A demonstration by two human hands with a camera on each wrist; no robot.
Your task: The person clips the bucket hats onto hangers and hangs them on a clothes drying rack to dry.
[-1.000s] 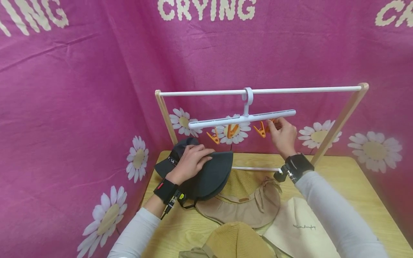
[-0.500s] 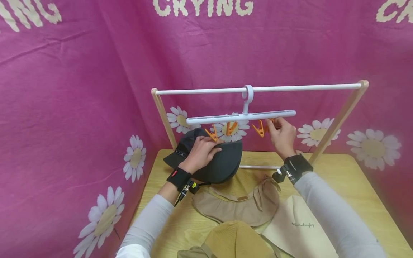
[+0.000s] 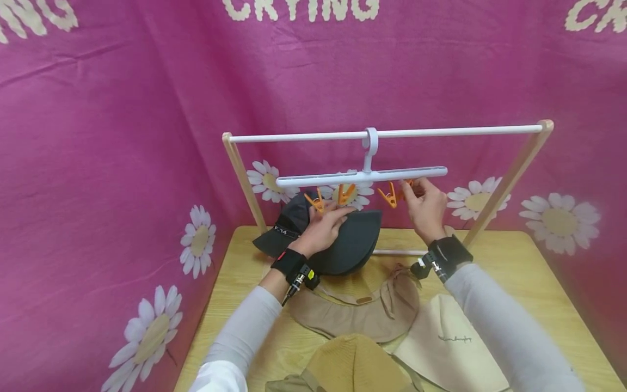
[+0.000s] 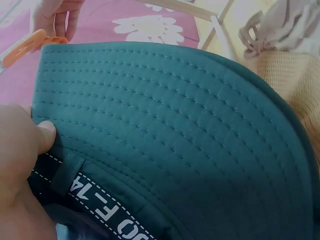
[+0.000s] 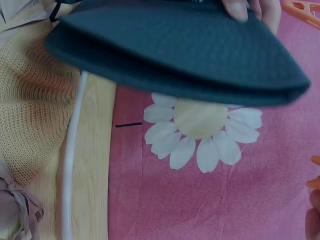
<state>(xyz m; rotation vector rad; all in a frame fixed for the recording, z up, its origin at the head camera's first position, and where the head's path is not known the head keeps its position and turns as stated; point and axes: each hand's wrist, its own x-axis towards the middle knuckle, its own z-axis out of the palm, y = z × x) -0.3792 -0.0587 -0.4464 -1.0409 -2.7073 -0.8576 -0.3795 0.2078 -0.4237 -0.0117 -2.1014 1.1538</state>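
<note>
A dark sun hat [image 3: 349, 239] with a wide stitched brim folded double is in my left hand [image 3: 320, 231], thumb on the brim by the lettered inner band [image 4: 107, 212]. My right hand [image 3: 427, 209] pinches an orange clip [image 3: 408, 184] under the right part of a white hanger [image 3: 318, 179]. Other orange clips hang beside it: a left one [image 3: 315, 201] overlapping the hat, a middle one [image 3: 346, 194] over the brim, and one [image 3: 389, 195] left of my right fingers. In the right wrist view the folded brim [image 5: 200, 60] has a gap between its layers.
The hanger hooks on the white bar [image 3: 294, 136] of a wooden-legged rack [image 3: 509, 182]. On the table [image 3: 529, 283] lie a brown brimmed hat [image 3: 352, 316], a tan knitted hat [image 3: 357, 365] and a cream hat [image 3: 450, 340]. A pink flowered cloth [image 3: 147, 136] stands behind.
My left hand has carried the dark hat right and up towards the clips. My right hand stays at its clip. The view has shifted slightly.
</note>
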